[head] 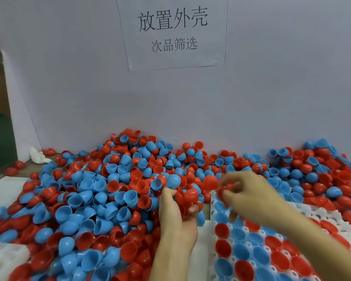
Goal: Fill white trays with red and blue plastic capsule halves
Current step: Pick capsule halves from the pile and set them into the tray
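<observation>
A: Capsule halves, red and blue plastic domes (101, 191), lie heaped across the bench against the pale grey wall (79, 88), and the white moulded plastic tray (320, 218) sits at the lower right, its near pockets already holding red and blue halves open side up. What are the hands doing?

B: The left hand (176, 218) is cupped round a small clutch of red halves (185, 199) at the edge of the heap, just left of the tray's far corner. The right hand (251, 195) is over that corner with its fingers curled; it is blurred, and it seems to pinch a red half (221, 192), though I cannot be sure.

A: So the step is feeding halves from one hand to the other and seating them?

B: That is my reading. To do it well, I would keep the left hand close beside the tray so each transfer is short, turn every half hollow side up before it goes down, and press it squarely into a bare pocket so it does not tip.

A: And the printed paper notice (172, 31) on the wall?

B: Only a work label.
</observation>
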`<move>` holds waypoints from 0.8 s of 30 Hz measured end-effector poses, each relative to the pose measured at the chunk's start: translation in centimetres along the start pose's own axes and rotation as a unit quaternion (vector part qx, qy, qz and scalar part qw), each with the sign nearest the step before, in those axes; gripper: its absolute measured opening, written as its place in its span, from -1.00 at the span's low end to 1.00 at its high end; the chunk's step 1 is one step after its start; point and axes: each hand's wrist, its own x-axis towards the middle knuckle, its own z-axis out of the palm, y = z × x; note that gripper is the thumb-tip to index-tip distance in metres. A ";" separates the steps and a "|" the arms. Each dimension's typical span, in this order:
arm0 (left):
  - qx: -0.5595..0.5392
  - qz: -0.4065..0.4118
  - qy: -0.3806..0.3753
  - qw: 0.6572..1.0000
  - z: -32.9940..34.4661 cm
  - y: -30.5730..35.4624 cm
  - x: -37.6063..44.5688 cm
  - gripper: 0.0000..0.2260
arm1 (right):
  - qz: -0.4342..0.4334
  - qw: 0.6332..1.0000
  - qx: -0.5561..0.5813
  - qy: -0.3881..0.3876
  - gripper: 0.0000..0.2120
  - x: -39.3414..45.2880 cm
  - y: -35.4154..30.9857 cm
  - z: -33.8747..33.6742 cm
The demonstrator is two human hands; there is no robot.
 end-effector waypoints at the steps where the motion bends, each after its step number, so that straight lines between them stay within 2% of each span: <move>1: 0.009 0.003 0.000 1.000 0.0 -0.1 0.0 -0.93 | 0.063 0.997 0.039 0.001 -0.78 0.4 0.6 -1.2; 3: 0.023 0.007 0.004 1.000 0.1 -0.3 -0.1 -0.89 | 0.129 0.983 0.093 0.096 -0.85 1.7 1.4 -3.4; 4: 0.027 0.010 0.006 1.000 0.2 -0.4 -0.1 -0.87 | 0.146 0.963 0.161 0.157 -0.78 2.4 0.9 -4.0; 5: 0.032 0.013 0.007 0.999 0.2 -0.5 -0.2 -0.86 | 0.145 0.951 0.185 0.201 -0.70 3.2 0.1 -4.2; 7: 0.038 0.010 0.013 0.999 0.4 -0.7 -0.4 -0.82 | 0.085 0.939 0.248 0.222 -0.67 5.2 -2.5 -3.1; 8: 0.036 0.007 0.014 0.999 0.4 -0.8 -0.4 -0.81 | 0.055 0.928 0.320 0.183 -0.68 5.8 -4.4 -2.4; 9: 0.034 0.004 0.011 0.999 0.5 -0.8 -0.5 -0.82 | 0.041 0.941 0.309 0.133 -0.69 6.3 -5.7 -1.4; 11: 0.030 0.003 -0.003 1.000 0.5 -0.6 -0.7 -0.87 | 0.016 0.986 0.155 0.066 -0.61 6.8 -7.9 0.3; 12: 0.028 0.002 -0.011 1.000 0.5 -0.6 -0.7 -0.90 | -0.009 0.997 0.075 0.029 -0.57 6.5 -7.9 0.6; 14: 0.017 0.003 -0.026 0.999 0.6 -0.5 -0.7 -0.90 | -0.026 0.999 0.010 0.047 -0.65 5.2 -6.2 0.0; 16: 0.008 0.005 -0.041 0.999 0.7 -0.4 -0.6 -0.87 | 0.024 0.998 -0.026 0.044 -0.79 3.6 -3.5 -0.7; 18: 0.021 0.018 -0.050 0.998 0.8 -0.6 -0.5 -0.89 | 0.064 0.998 -0.002 -0.026 -0.76 1.6 -2.0 -0.6; 20: 0.066 0.050 -0.043 0.996 0.9 -0.9 -0.5 -0.91 | 0.085 0.989 0.083 -0.090 -0.72 0.1 -1.4 0.4; 22: 0.110 0.093 -0.027 0.989 0.9 -1.3 -0.5 -0.90 | 0.081 0.980 0.146 -0.108 -0.73 -0.6 -1.4 1.4; 24: 0.126 0.132 -0.016 0.983 0.8 -1.4 -0.5 -0.80 | 0.079 0.975 0.176 -0.107 -0.76 -0.9 -1.5 2.1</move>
